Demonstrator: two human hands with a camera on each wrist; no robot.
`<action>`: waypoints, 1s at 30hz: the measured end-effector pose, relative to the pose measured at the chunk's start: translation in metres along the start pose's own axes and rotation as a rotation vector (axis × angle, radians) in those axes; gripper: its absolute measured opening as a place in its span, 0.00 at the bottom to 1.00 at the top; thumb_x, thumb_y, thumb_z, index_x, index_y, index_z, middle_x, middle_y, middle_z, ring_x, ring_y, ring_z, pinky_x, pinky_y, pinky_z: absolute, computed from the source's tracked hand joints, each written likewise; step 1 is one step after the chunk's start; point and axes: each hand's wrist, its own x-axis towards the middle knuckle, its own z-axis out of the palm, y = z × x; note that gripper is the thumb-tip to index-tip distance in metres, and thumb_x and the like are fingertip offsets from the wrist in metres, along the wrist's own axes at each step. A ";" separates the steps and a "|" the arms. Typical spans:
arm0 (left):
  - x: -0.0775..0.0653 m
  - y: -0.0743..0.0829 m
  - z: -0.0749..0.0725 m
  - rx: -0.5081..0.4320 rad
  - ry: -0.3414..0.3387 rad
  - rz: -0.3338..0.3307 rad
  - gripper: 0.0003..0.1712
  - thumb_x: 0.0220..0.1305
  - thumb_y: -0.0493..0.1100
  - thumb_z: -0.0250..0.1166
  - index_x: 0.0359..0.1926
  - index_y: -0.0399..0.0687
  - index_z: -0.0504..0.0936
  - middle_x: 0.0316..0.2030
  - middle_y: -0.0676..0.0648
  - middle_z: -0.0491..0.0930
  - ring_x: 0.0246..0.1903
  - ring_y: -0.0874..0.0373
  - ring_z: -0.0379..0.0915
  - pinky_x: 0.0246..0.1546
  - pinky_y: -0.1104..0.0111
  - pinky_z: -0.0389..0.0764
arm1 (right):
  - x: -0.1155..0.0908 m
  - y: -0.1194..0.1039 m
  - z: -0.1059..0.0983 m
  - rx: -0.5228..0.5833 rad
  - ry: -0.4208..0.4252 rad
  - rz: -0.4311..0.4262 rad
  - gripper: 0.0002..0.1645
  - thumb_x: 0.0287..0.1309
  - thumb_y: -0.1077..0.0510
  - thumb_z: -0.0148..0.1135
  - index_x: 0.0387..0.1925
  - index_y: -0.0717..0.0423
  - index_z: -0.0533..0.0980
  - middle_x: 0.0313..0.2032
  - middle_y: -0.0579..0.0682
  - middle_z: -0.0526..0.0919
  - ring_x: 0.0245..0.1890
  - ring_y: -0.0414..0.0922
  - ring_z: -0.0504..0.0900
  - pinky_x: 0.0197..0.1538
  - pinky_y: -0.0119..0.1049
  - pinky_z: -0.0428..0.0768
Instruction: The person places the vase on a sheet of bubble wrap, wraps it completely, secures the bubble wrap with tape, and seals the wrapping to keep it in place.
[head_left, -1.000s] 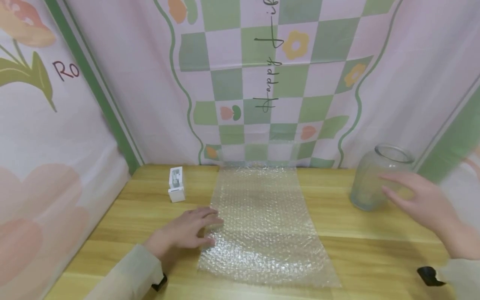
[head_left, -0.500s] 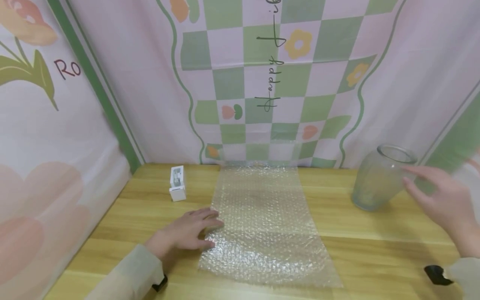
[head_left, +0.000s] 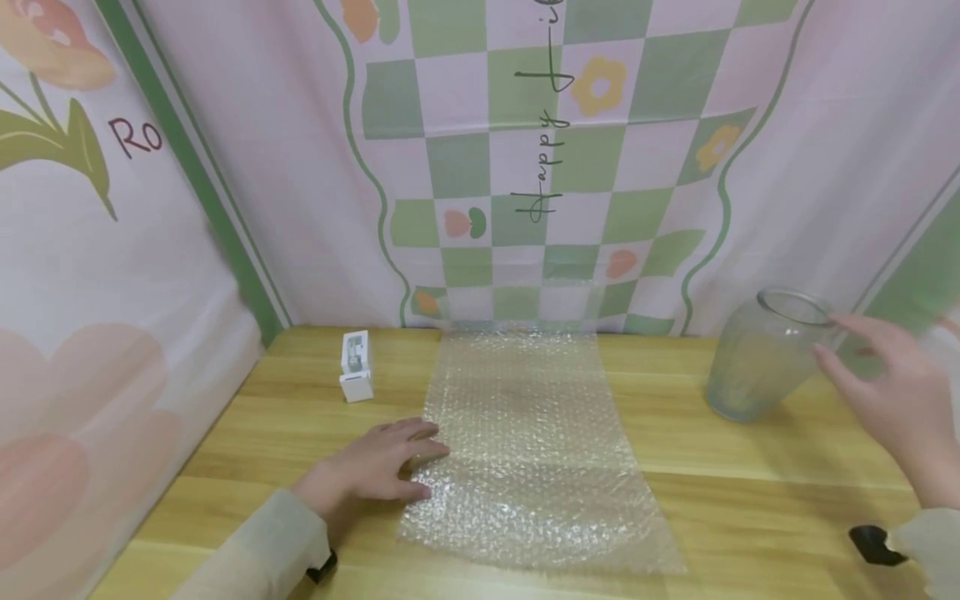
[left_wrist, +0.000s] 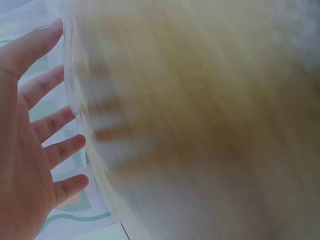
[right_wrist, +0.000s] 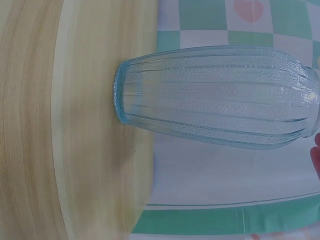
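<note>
Bubble wrap [head_left: 528, 433] lies on table [head_left: 735, 517]. Left hand [head_left: 378, 461]: fingers spread, at wrap's left edge. Glass vase [head_left: 761, 362] upright, right of wrap; right hand [head_left: 903, 396] just beside vase's rim, fingers and thumb parted, contact unclear.

At one left hand [head_left: 375, 462]: one bubble-wrap sheet [head_left: 536, 442], one white box [head_left: 356, 368] beyond; beside one right hand [head_left: 903, 396]: one vase [head_left: 761, 362].

Stretches both arms [head_left: 258, 546] forward; holds the left hand [head_left: 382, 462] low, palm down, fingers [left_wrist: 55, 124] spread and nearly straight; holds the right hand [head_left: 900, 387] higher, thumb [head_left: 838, 371] parted from the extended index finger [head_left: 862, 327].
</note>
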 end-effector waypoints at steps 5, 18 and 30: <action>0.000 0.000 -0.001 -0.004 -0.005 -0.002 0.37 0.66 0.64 0.65 0.73 0.57 0.72 0.76 0.43 0.61 0.75 0.41 0.53 0.70 0.38 0.58 | 0.002 0.001 -0.001 0.035 -0.108 0.159 0.38 0.71 0.54 0.62 0.74 0.66 0.62 0.65 0.77 0.67 0.54 0.75 0.68 0.72 0.52 0.64; -0.002 0.002 -0.004 -0.028 -0.005 0.007 0.38 0.67 0.63 0.65 0.72 0.55 0.73 0.75 0.41 0.61 0.74 0.39 0.53 0.69 0.36 0.59 | 0.010 0.000 0.008 0.208 -0.291 0.282 0.55 0.72 0.48 0.61 0.80 0.63 0.38 0.73 0.81 0.47 0.64 0.83 0.54 0.60 0.83 0.53; -0.001 0.003 -0.001 -0.026 -0.006 -0.006 0.38 0.66 0.63 0.65 0.73 0.56 0.72 0.76 0.43 0.61 0.75 0.41 0.53 0.71 0.38 0.58 | 0.006 -0.001 0.025 0.349 -0.317 0.388 0.67 0.67 0.49 0.68 0.80 0.56 0.25 0.76 0.74 0.29 0.70 0.83 0.40 0.63 0.81 0.44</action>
